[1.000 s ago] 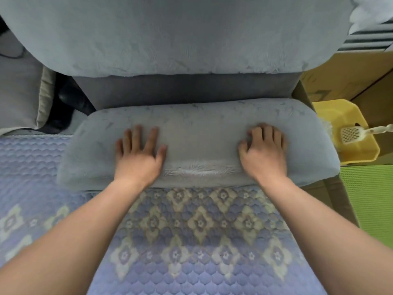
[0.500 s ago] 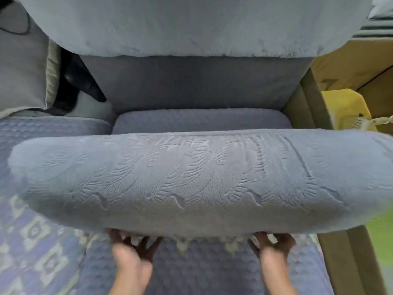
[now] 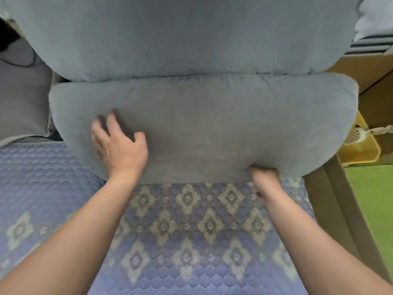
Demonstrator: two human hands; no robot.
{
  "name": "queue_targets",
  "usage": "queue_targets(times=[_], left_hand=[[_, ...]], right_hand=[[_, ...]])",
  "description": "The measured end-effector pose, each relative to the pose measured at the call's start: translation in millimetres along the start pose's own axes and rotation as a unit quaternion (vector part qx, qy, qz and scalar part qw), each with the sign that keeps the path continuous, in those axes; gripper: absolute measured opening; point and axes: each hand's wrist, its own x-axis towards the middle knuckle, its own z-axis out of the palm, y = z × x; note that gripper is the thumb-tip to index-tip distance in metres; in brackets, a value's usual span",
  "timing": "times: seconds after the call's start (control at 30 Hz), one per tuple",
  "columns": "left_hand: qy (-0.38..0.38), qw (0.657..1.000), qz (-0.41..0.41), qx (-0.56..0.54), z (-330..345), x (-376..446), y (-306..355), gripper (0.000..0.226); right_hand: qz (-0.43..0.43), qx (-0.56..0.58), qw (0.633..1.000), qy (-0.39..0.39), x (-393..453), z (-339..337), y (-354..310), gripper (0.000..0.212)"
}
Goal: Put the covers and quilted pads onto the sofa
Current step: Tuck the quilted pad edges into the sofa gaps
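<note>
The one grey cushion [image 3: 191, 124] lies at the back of the sofa seat under the backrest [image 3: 180, 35]; the left hand [image 3: 120, 149] rests on its left part, fingers loosely spread, while the right hand [image 3: 265, 177] grips its front edge near the right corner, fingers tucked underneath. One quilted pad [image 3: 191, 231] covers the seat in front. Beyond the sofa's right edge sit one yellow bin [image 3: 359, 152] and a green mat [image 3: 374, 201].
</note>
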Motion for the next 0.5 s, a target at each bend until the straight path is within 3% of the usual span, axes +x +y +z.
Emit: queue_targets(times=[0.07,0.1,0.17,0.2,0.33,0.4,0.5], left_hand=[[-0.018,0.987,0.146,0.064,2,19,23,0.060],[-0.040,0.976,0.189,0.096,7,32,31,0.058],[-0.070,0.955,0.242,0.155,16,58,41,0.058],[-0.069,0.945,0.267,0.177,19,71,41,0.058],[-0.140,0.926,0.246,0.251,28,101,38,0.058],[-0.172,0.913,0.245,0.277,41,114,46,0.061],[-0.193,0.911,0.219,0.290,70,134,63,0.060]], right_hand=[[-0.196,-0.069,0.967,0.150,-28,-9,-2,0.035],[-0.330,-0.071,0.919,0.203,-45,-12,-15,0.023],[-0.533,-0.131,0.803,0.230,-53,-16,-67,0.026],[-0.576,-0.174,0.771,0.208,-39,-14,-91,0.034],[-0.513,-0.387,0.755,0.131,9,-12,-155,0.060],[-0.487,-0.440,0.748,0.102,32,-3,-162,0.066],[-0.492,-0.460,0.725,0.146,51,15,-187,0.065]])
